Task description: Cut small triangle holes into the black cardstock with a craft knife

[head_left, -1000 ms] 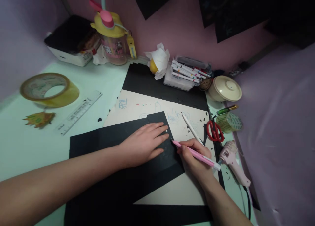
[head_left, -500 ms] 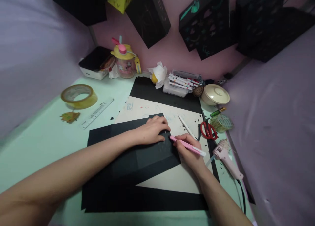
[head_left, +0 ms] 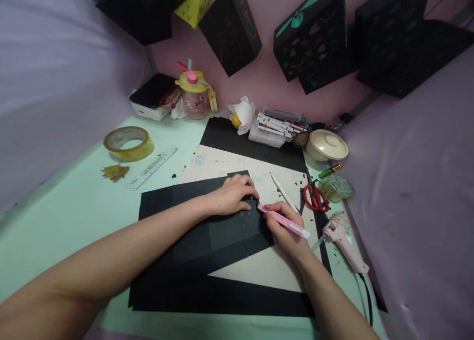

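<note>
**Pink pen on black paper**

I see my left hand [head_left: 232, 195] lying on the black paper [head_left: 207, 231]. Its fingers are curled a little and press down on the sheet. It holds nothing; it just rests on top.

My right hand [head_left: 287, 229] is wrapped tight around a pink pen [head_left: 283, 221]. The pen is long and thin. It lies slanted: its pink tip points up and to the left, toward my left hand, and its white back end points down and to the right. The tip touches the black paper just beside my left fingertips. My two hands are very close here, almost touching.

The black paper sits in the middle of the green table [head_left: 66, 216]. Under it is a tan board [head_left: 259, 271], and more black paper lies under that.

A white pen [head_left: 282, 192] lies on the board just past my right hand. It slants the same way as the pink one. Red scissors [head_left: 314, 197] are near it on the right. A pink glue gun [head_left: 342, 238] lies by my right wrist, with its nose pointing left.

Far on the left I see a roll of tape [head_left: 128, 143], a clear ruler [head_left: 152, 160] and a small leaf [head_left: 115, 171]. At the back stand a yellow bottle [head_left: 194, 94], a box of markers [head_left: 276, 128] and a cream bowl [head_left: 326, 145]. Black boxes [head_left: 314, 36] hang on the pink wall.
</note>
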`<state>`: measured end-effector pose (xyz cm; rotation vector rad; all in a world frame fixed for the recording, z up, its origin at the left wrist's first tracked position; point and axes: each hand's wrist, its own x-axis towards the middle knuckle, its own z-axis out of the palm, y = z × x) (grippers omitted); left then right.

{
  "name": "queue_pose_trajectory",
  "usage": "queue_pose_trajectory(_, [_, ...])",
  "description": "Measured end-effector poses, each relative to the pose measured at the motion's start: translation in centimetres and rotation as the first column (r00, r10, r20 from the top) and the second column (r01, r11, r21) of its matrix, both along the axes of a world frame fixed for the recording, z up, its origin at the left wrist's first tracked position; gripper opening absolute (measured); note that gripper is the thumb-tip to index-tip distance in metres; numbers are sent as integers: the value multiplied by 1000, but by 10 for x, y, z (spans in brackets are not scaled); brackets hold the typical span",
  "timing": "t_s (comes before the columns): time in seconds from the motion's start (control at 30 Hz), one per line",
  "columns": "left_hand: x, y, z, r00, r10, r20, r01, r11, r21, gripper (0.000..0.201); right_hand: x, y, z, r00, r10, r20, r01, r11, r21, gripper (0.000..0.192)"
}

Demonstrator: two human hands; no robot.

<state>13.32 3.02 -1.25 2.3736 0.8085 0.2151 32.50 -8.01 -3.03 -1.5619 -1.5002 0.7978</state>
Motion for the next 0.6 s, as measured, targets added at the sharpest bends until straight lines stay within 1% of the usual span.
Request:
queue_pose_trajectory(0.13, [0,-1,-1,1000,-4,2,4,1000,2,30,-1,1,1,1000,-2,-4,2,999,-34,14])
queue_pose_trajectory(0.3, [0,-1,-1,1000,-6,4,6,1000,8,29,-1,1,5,998,-31,-62,26,997,-75,14])
queue_pose_trajectory(0.5, [-1,-2,-1,1000,-3,7,2,1000,12,29,-1,0,4,999,-11,-35,8,997,-77,16])
queue_pose_trajectory(0.6, [-1,-2,-1,1000,-4,12,4,1000,15,29,0,-1,1,1000,10,-20,-11,998,-56,16])
